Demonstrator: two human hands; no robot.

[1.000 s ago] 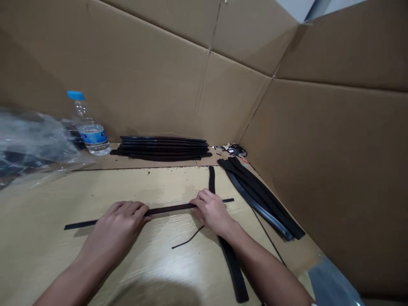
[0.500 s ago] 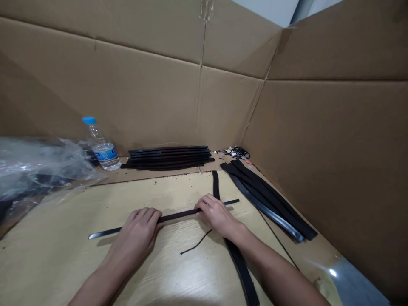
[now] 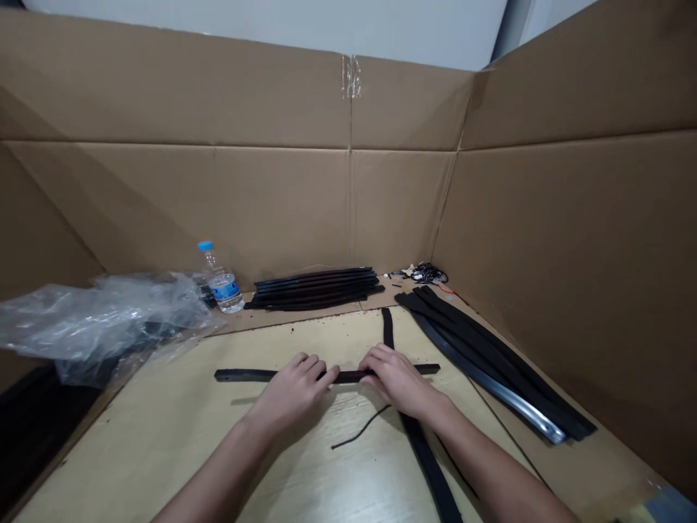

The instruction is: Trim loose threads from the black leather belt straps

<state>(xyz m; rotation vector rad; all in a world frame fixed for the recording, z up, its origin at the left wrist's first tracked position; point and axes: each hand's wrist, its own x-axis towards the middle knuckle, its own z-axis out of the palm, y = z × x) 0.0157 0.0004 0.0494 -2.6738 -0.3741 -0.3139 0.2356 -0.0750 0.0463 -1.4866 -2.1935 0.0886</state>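
A narrow black strip (image 3: 245, 375) runs sideways just over the pale board (image 3: 179, 436), with a small hole near its left end. My left hand (image 3: 299, 385) is closed around it left of the middle, thumb along the strip. Closer to its right end, my right hand (image 3: 392, 378) grips the same strip with bent fingers. Beneath my right hand and forearm lies a longer, wider black strip (image 3: 422, 457), running from front to back. A thin dark cord (image 3: 359, 433) curls on the board between my arms.
Stacked black strips (image 3: 316, 287) lie at the back beside a water bottle (image 3: 224, 287). Clear plastic wrapping (image 3: 125, 312) covers dark pieces at left. More wide black strips (image 3: 501, 363) are piled at right. Tangled black cord (image 3: 428, 273) sits in the corner. Cardboard walls (image 3: 272, 203) enclose the back and sides.
The view has tilted up and shifted left. My left hand has moved closer to my right along the strip, and the strip has rolled to show its holed face.
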